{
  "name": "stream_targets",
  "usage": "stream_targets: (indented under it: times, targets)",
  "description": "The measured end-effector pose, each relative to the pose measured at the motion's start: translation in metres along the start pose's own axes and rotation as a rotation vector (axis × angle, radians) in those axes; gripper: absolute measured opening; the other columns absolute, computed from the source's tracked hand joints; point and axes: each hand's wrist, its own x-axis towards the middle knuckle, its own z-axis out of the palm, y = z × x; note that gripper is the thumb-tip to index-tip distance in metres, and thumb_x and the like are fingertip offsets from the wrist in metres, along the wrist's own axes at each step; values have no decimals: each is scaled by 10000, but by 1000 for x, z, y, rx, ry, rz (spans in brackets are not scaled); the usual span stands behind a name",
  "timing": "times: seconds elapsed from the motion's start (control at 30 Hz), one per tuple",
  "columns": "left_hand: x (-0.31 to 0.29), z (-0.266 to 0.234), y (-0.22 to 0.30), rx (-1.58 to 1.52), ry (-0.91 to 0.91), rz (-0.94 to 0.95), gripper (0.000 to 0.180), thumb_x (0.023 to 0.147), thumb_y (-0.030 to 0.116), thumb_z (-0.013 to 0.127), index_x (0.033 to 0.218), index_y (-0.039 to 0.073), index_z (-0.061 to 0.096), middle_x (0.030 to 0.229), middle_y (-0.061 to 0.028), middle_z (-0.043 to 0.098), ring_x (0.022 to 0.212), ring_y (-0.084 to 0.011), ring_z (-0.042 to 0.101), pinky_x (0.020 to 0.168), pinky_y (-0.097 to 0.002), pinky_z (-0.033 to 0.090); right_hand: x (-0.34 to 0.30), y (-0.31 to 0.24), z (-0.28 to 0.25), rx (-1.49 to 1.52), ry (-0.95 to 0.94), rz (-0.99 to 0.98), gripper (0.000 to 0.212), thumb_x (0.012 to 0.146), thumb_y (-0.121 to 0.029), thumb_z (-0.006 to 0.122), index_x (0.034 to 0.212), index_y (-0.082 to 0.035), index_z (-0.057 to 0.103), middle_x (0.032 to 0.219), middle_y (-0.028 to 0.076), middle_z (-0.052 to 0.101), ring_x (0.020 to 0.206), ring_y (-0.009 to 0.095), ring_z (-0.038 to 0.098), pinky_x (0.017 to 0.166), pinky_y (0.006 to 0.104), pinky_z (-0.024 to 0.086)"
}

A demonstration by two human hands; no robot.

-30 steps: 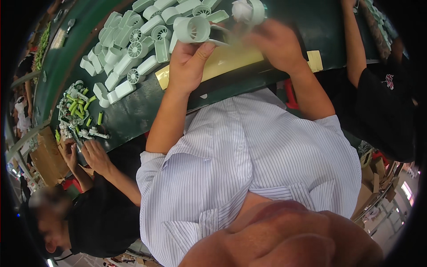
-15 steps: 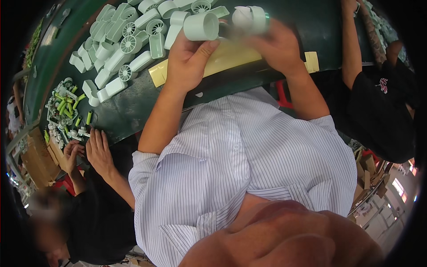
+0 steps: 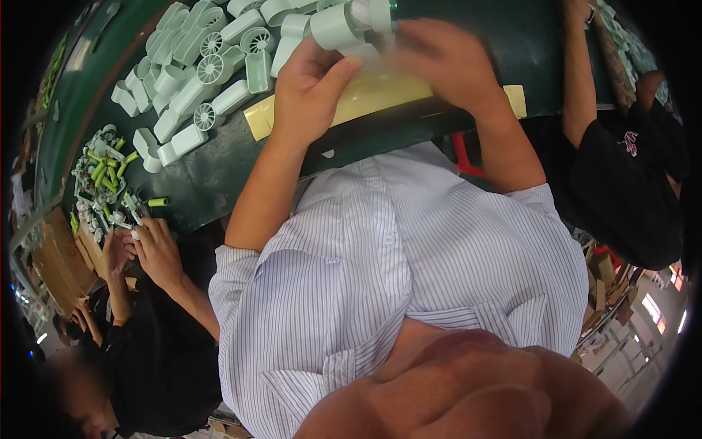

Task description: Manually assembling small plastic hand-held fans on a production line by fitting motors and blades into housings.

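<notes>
My left hand (image 3: pixel 311 91) is closed around a pale green plastic housing (image 3: pixel 335 28) with a wide round tube end, thumb along its lower side. Just right of the tube, at the top edge of the view, is a round pale green and white part (image 3: pixel 382 14). The fingertips of my right hand (image 3: pixel 453 69) close on that part; they are smeared by motion, so the exact grip is hard to see. Both pieces sit close together, but whether they are joined I cannot tell. Beneath them a yellow strip (image 3: pixel 267 117) lies along the near edge of the dark green table.
Many pale green housings (image 3: pixel 191 99), some with spoked round ends, are heaped at the left. Beyond them are lime-green cylinders (image 3: pixel 108 174) among small white parts, where a co-worker's hands (image 3: pixel 157 252) work. Another person's arm (image 3: pixel 578 88) reaches in at the right.
The round part and my right fingers have moved left and up, nearer the housing. My left hand has tilted the housing slightly. At the left, the co-worker's hands have shifted and a lime-green cylinder now lies flat.
</notes>
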Motion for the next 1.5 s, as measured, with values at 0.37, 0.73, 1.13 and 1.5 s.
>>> stream_targets:
  times: [0.37, 0.73, 1.13, 1.5]
  targets:
    - [6, -6, -7, -11, 13, 5, 406, 885, 75, 658, 1255, 0, 507, 1124, -100, 624, 1026, -181, 607, 852, -312, 516, 1, 16, 6, -69, -76, -101, 386, 800, -238, 760, 1081, 9, 665, 961, 108, 666, 822, 184, 660, 748, 275, 531]
    - [2, -7, -7, 47, 27, -70, 373, 872, 56, 665, 1215, -38, 552, 1016, -85, 650, 892, -142, 618, 785, -271, 507, 9, 14, 0, -210, -209, -145, 368, 800, -299, 736, 1046, -31, 677, 882, 109, 660, 790, 244, 639, 720, 320, 505]
    - [3, -2, 4, 67, 99, -102, 460, 825, 74, 728, 1226, -34, 530, 1049, -90, 632, 931, -150, 610, 800, -273, 518, 3, 11, 18, -225, -148, -170, 357, 903, -225, 609, 1187, -14, 559, 984, 158, 647, 904, 343, 624, 795, 395, 503]
    - [7, -11, 15, -247, -110, -114, 526, 902, 212, 645, 1323, -26, 439, 1276, -155, 549, 1114, -215, 572, 942, -359, 487, 9, 4, -12, -312, -139, -358, 473, 794, -176, 725, 1243, -95, 598, 916, 63, 631, 808, 197, 623, 705, 300, 520]
